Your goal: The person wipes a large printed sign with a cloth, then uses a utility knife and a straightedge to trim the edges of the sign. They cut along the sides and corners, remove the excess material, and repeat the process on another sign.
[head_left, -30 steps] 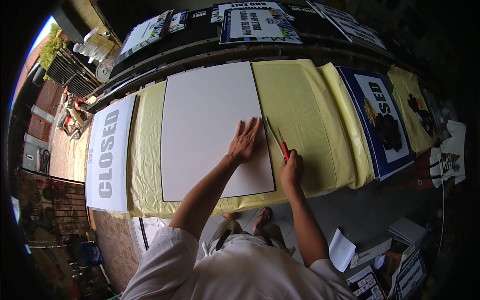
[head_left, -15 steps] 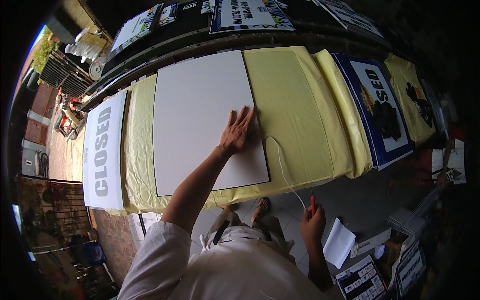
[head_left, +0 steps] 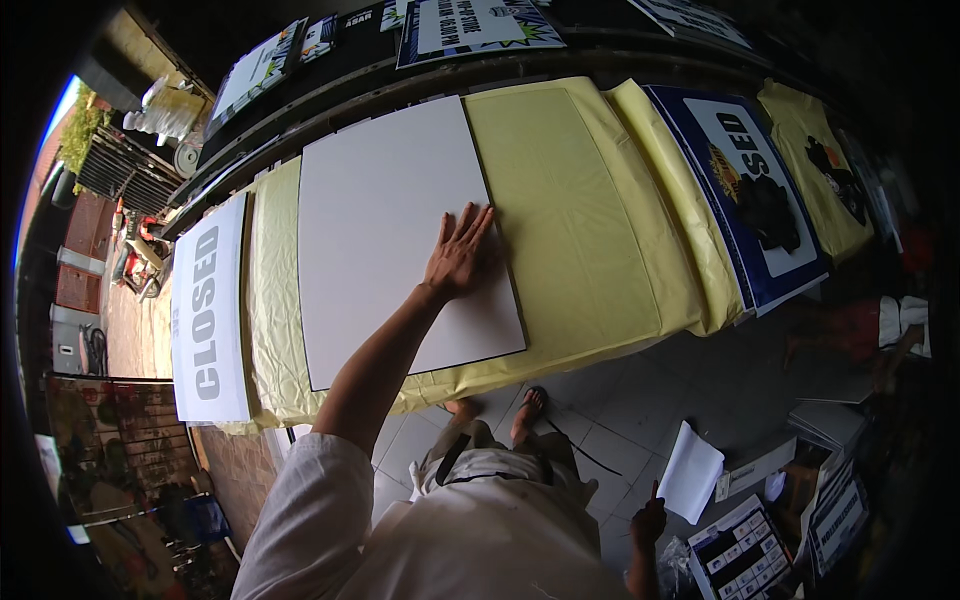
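Note:
My left hand [head_left: 460, 255] lies flat, fingers spread, near the right edge of a large white board [head_left: 385, 300] on the padded yellow table covering [head_left: 580, 220]. My right hand [head_left: 648, 522] is low at my right side, off the table, closed around the slim utility knife [head_left: 655, 490], now in shadow. A thin dark strip [head_left: 580, 450] hangs or lies below the table's front edge; I cannot tell which.
Printed signs lie left [head_left: 208, 310] and right [head_left: 735, 190], with more on a dark back rack [head_left: 480, 30]. Another person [head_left: 890, 335] is at the right. Boxes and sheets [head_left: 745, 545] crowd the lower right floor. A motorbike [head_left: 140, 250] stands outside at left.
My right hand has moved from the board's right edge down to my side with the knife. A thin strip came away and dropped below the table edge. My left hand stayed on the board.

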The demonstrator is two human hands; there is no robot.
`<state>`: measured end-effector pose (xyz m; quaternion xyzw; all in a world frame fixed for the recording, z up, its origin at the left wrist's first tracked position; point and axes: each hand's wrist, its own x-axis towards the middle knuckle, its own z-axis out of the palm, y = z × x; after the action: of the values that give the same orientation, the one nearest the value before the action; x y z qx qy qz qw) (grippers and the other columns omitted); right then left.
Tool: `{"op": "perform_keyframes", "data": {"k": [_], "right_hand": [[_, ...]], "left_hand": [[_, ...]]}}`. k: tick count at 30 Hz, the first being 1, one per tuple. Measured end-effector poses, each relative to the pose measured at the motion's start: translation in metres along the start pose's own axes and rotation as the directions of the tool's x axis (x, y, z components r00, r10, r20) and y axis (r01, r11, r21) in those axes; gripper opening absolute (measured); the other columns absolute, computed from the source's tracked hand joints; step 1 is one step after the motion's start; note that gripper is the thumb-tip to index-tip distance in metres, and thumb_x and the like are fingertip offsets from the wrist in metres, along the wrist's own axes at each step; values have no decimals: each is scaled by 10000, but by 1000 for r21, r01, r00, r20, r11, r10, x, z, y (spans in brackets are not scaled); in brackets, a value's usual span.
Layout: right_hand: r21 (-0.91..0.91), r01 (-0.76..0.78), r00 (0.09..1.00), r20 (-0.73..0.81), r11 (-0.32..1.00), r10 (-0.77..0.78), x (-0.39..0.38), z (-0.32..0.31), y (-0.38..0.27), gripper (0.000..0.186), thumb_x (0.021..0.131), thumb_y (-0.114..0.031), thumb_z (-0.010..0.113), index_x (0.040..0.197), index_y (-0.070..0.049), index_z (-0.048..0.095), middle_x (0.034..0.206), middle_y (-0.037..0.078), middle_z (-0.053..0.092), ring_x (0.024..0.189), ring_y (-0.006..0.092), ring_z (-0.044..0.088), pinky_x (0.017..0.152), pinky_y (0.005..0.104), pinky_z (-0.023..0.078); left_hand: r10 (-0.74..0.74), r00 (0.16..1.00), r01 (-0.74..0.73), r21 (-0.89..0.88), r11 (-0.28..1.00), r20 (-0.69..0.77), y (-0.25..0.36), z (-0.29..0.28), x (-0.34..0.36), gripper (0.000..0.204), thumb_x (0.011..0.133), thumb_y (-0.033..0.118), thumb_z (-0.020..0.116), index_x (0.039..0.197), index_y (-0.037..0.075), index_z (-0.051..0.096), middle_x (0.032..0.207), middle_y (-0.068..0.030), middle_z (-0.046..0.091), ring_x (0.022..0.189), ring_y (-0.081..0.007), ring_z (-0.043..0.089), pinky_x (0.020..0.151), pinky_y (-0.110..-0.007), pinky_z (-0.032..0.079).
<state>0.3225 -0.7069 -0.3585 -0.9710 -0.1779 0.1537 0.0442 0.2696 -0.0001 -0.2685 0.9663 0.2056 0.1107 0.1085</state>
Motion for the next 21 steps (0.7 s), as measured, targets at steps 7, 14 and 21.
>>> {"op": "perform_keyframes", "data": {"k": [7,14,21], "right_hand": [[13,-62,997,51,998,62,10,-20,26,152,880,-40,635,1018,-8,583,877,215,716,862,426,717,768,519,556],[348,206,933,210,914,-291,58,-192,-162,217,863,-94,766,916,-20,570,876,177,726,867,368,731,763,449,555],[746,416,756,34,520,-654,55,-297,-251,328,847,10,797,869,-71,480,855,106,698,810,218,709,762,372,553]], "left_hand": [[-1,997,10,116,993,-73,-5,9,-3,757,1029,350,574,1652,95,227,1695,-95,296,1587,-321,195,1286,-596,95],[227,891,-200,110,974,-393,38,-15,-10,382,921,254,758,1272,128,676,1210,-43,685,1173,-263,618,1110,-524,447],[425,882,-59,-849,525,202,236,-83,-80,854,947,510,715,1582,46,381,1538,-242,476,1443,-418,437,1209,-503,358]]}}
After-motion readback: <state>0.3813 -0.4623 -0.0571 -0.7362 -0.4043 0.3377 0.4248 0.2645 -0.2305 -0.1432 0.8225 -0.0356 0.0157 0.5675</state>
